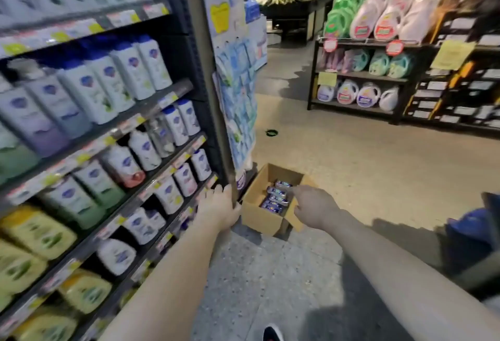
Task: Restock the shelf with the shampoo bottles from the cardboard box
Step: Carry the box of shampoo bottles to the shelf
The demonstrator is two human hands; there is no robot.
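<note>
An open cardboard box (259, 219) sits on the floor at the end of the shelf unit (167, 148). Inside lie several shampoo bottles (276, 197) with dark blue and white labels, on their sides. My right hand (315, 206) hovers over the box's right side, fingers spread and pointing down toward the bottles, holding nothing. My left hand (219, 209) rests against the shelf's end post just left of the box, fingers apart and nothing in it. The shelves hold rows of white bottles with blue caps.
A hanging display of blue packets (238, 97) covers the shelf end above the box. Across the aisle stands a black rack of detergent jugs (359, 75). A blue object (473, 224) sits at the right edge. My shoe (273, 334) shows at the bottom.
</note>
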